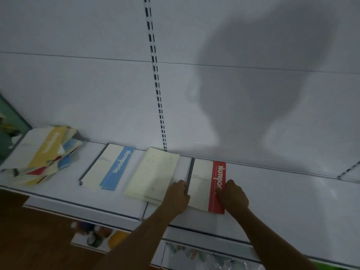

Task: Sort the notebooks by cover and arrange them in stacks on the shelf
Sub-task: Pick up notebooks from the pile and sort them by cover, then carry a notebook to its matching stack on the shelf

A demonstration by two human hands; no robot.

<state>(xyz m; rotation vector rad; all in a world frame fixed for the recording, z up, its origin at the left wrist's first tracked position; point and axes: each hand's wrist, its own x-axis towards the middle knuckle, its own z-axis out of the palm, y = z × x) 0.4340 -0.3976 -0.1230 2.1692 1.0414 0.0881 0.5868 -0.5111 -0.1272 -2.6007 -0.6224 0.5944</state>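
Observation:
A red-banded notebook lies flat on the white shelf. My left hand grips its dark spine edge and my right hand holds its red edge. Left of it lies a plain cream notebook, face down or blank, partly under my left hand. Further left a blue-banded notebook lies flat. At the far left sits a loose heap of notebooks with a yellow-banded one on top and red and blue ones sticking out beneath.
A white back panel with a slotted upright rises behind the shelf. A lower shelf with assorted goods shows below the front edge. A green object stands at the far left.

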